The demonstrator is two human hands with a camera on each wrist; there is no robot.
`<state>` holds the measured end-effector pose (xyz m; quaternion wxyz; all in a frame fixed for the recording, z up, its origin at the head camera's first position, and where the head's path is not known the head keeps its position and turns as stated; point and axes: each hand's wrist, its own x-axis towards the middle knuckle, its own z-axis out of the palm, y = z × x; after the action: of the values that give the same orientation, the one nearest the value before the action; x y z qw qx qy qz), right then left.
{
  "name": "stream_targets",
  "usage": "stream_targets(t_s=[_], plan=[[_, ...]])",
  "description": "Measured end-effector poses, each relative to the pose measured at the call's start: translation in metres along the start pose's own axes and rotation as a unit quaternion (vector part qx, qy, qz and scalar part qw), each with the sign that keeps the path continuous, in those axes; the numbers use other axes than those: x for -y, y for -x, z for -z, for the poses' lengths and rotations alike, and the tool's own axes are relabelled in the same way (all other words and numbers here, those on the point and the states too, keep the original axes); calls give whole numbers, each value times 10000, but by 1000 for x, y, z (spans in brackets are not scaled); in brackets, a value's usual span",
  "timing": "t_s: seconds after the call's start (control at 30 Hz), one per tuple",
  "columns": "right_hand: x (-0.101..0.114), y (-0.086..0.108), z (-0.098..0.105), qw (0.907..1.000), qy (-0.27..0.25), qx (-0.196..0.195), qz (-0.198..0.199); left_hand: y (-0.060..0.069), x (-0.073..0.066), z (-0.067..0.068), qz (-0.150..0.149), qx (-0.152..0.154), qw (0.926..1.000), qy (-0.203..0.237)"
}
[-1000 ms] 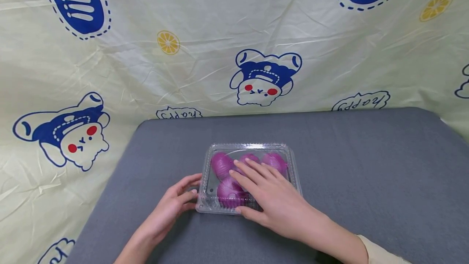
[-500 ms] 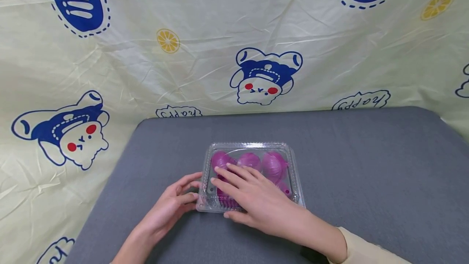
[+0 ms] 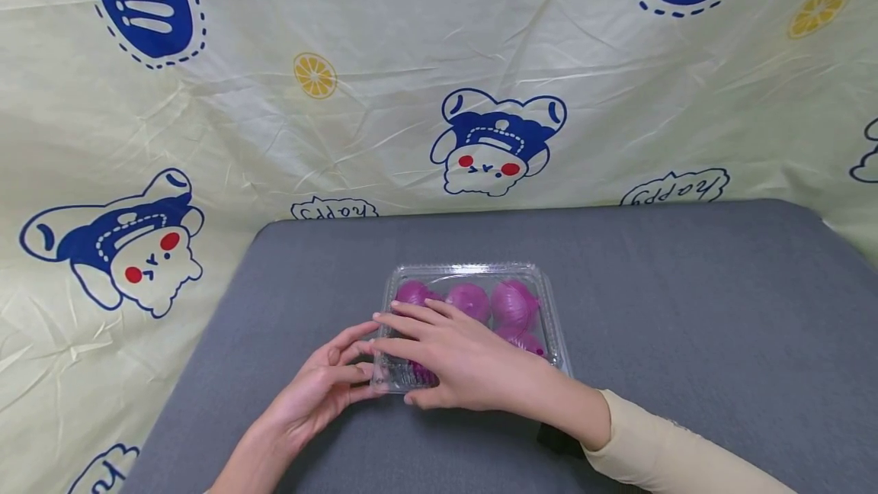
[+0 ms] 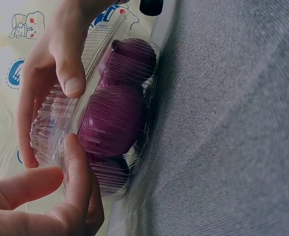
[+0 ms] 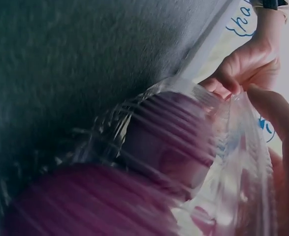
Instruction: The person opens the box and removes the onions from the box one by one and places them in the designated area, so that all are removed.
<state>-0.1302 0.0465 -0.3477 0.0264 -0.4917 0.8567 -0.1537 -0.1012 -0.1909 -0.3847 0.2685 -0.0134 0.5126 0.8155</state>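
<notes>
A clear plastic clamshell box [image 3: 473,271] holding several purple onions [image 3: 514,305] sits on the table in the head view, its lid down over them. Spread across the lid, my right hand [image 3: 473,360] has its fingers reaching the left side and its thumb at the front rim. My left hand [image 3: 318,383] touches the box's left edge near the front corner, fingers loosely bent. From the left wrist, onions [image 4: 112,120] show through the ribbed side wall, and a left fingertip meets the rim. The right wrist view is blurred, with my left hand [image 5: 252,64] beyond the box.
The table [image 3: 686,311] has a grey cloth surface extending on both sides of the box. Behind it hangs a pale curtain [image 3: 384,136] printed with cartoon figures and orange slices. A dark object [image 3: 559,439] shows under my right wrist.
My right hand has slid left across the lid to the left side, uncovering onions at the right. My left hand has stayed at the left edge, shifting only slightly.
</notes>
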Motion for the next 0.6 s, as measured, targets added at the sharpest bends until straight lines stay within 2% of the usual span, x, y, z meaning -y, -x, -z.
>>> stream_targets(t_s=[0.17,0.4,0.6], plan=[[-2,-7,2,10000,-59,25,-41,0,-1,0,49,-22,9996,263],[1,-13,1,9997,-164,-94,-133,1,3,3,-221,267,9989,299],[0,-19,-4,9982,170,-558,113,-1,7,6,-273,597,9971,389]])
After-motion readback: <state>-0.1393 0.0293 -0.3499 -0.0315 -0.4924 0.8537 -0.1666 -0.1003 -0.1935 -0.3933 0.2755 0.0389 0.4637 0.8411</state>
